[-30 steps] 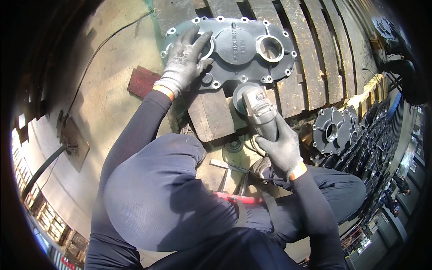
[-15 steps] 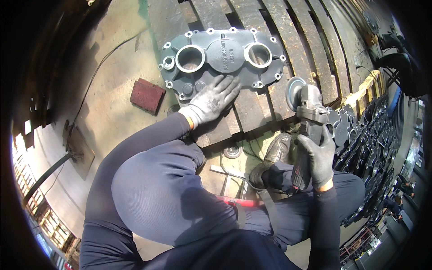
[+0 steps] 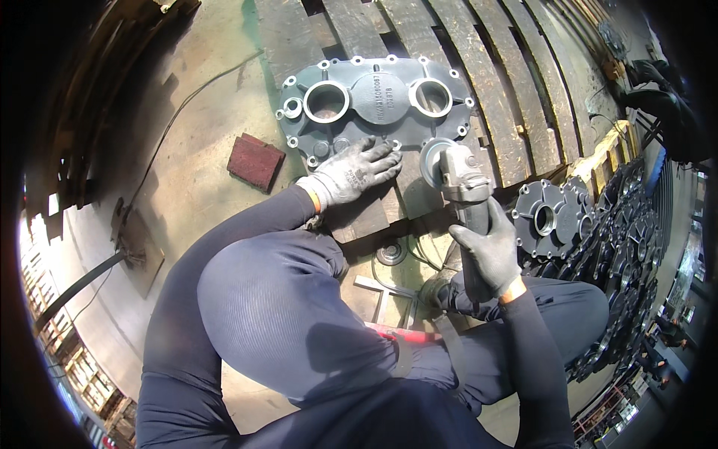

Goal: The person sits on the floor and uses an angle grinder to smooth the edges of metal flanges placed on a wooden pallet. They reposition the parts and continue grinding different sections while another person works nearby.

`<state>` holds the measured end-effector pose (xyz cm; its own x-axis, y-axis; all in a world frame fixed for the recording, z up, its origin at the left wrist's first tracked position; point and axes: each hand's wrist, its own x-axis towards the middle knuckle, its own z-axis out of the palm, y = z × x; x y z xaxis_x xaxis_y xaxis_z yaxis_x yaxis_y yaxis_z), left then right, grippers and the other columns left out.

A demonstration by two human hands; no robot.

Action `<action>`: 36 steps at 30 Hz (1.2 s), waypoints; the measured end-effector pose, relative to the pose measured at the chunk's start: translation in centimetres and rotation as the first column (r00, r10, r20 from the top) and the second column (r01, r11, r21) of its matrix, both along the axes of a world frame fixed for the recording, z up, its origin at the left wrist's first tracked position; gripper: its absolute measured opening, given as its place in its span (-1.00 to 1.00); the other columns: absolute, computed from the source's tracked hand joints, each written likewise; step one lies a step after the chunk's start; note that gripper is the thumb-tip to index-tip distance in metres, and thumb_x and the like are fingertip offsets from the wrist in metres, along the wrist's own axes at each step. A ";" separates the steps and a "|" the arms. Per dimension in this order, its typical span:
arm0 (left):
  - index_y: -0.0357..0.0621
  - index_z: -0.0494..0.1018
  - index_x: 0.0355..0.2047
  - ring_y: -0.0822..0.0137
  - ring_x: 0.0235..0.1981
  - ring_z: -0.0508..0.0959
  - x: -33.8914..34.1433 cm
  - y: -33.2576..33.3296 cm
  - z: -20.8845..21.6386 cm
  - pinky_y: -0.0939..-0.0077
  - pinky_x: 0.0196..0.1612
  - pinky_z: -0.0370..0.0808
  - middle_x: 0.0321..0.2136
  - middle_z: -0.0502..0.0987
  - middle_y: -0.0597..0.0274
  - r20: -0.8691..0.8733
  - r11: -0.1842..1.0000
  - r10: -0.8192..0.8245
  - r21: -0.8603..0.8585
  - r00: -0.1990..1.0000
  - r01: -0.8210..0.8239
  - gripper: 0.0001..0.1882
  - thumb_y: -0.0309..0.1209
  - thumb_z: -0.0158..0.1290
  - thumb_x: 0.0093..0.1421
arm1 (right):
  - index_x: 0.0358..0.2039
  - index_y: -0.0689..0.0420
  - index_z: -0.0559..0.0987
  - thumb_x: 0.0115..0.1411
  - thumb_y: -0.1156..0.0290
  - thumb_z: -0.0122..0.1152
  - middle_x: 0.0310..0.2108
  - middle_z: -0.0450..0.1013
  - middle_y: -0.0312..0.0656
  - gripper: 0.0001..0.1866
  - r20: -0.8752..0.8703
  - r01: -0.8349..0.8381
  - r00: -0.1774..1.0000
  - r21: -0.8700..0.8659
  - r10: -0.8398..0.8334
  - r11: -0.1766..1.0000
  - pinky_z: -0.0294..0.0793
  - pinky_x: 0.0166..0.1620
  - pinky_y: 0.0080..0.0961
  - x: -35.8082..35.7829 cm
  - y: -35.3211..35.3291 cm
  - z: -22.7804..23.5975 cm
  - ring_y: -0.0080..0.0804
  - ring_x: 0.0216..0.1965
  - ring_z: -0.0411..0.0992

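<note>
A grey cast metal cover point(image 3: 378, 97) with two large round bores and bolt holes around its rim lies flat on a wooden pallet point(image 3: 516, 127). My gloved left hand point(image 3: 351, 173) rests along the cover's near edge, fingers stretched out and holding nothing. Wrapped round the dark body of an angle grinder point(image 3: 467, 187) is my gloved right hand point(image 3: 490, 247). The grinder's round disc point(image 3: 434, 162) is at the cover's lower right edge; whether it touches the metal I cannot tell.
A dark red block point(image 3: 256, 161) sits on the floor left of the pallet. Several similar metal covers point(image 3: 550, 217) are piled at the right. Near my feet lie a loose round disc point(image 3: 390, 253) and a light metal frame point(image 3: 383, 292). A cable point(image 3: 176, 97) crosses the floor at left.
My right hand has brought the grinder leftward, close to the cover's lower right edge. My left hand stays by the near edge, now with its fingers a little lower on it.
</note>
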<state>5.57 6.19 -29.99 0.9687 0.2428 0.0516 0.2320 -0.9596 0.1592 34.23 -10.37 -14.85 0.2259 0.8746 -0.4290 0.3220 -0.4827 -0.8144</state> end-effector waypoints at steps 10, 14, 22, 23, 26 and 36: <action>-0.14 0.65 0.23 0.07 -0.03 0.73 -9.9 -5.8 1.6 0.13 0.10 0.58 -0.09 0.76 0.19 0.362 0.767 0.641 -0.342 0.677 -0.544 -0.44 -0.64 0.28 0.18 | 0.45 0.07 0.46 0.09 0.18 0.62 0.12 0.67 0.18 -0.09 0.298 -0.265 0.912 -0.098 0.283 0.959 0.65 0.21 -0.02 -1.8 1.2 -3.8 0.21 0.15 0.66; -0.17 0.67 0.21 0.10 -0.10 0.74 -14.1 -11.2 -1.3 0.22 0.05 0.62 -0.11 0.76 0.12 0.357 0.416 0.904 -0.608 0.235 -0.676 -0.54 -0.67 0.20 0.31 | 0.47 0.11 0.45 0.10 0.16 0.60 0.14 0.64 0.23 -0.07 0.312 -0.305 0.897 -0.077 0.314 0.949 0.63 0.22 0.01 -2.9 2.1 -4.5 0.28 0.15 0.64; -0.25 0.63 0.26 0.23 -0.02 0.75 -15.0 -17.4 -5.6 0.30 0.13 0.64 -0.06 0.70 -0.01 0.116 0.050 0.990 -0.829 -0.084 -0.558 -0.66 -0.50 0.05 0.58 | 0.46 0.11 0.46 0.11 0.20 0.58 0.15 0.63 0.24 -0.10 0.371 -0.338 0.863 -0.080 0.343 0.938 0.62 0.22 0.01 -3.5 2.9 -4.4 0.28 0.17 0.62; -0.26 0.63 0.27 0.23 -0.01 0.75 -15.1 -17.2 -5.5 0.30 0.13 0.65 -0.05 0.69 -0.01 0.106 0.036 0.989 -0.842 -0.100 -0.538 -0.66 -0.49 0.04 0.59 | 0.46 0.10 0.46 0.11 0.20 0.57 0.14 0.63 0.23 -0.10 0.360 -0.347 0.862 -0.095 0.357 0.933 0.62 0.21 0.02 -3.8 2.9 -4.4 0.28 0.17 0.62; -0.28 0.63 0.27 0.24 0.01 0.75 -15.1 -17.1 -5.2 0.32 0.15 0.64 -0.01 0.68 -0.01 0.020 -0.030 0.996 -0.859 -0.092 -0.512 -0.65 -0.49 0.04 0.59 | 0.48 0.06 0.43 0.12 0.20 0.57 0.12 0.64 0.24 -0.09 0.326 -0.372 0.862 -0.114 0.389 0.921 0.62 0.20 0.04 -4.5 2.3 -4.3 0.30 0.14 0.63; -0.29 0.64 0.28 0.23 0.02 0.74 -15.0 -16.6 -5.8 0.32 0.18 0.63 0.02 0.71 0.00 -0.028 -0.091 0.990 -0.882 -0.140 -0.463 -0.63 -0.47 0.05 0.57 | 0.50 0.03 0.40 0.12 0.24 0.57 0.10 0.66 0.24 -0.07 0.289 -0.438 0.843 -0.119 0.453 0.891 0.64 0.18 0.03 -8.0 3.1 -4.5 0.29 0.12 0.65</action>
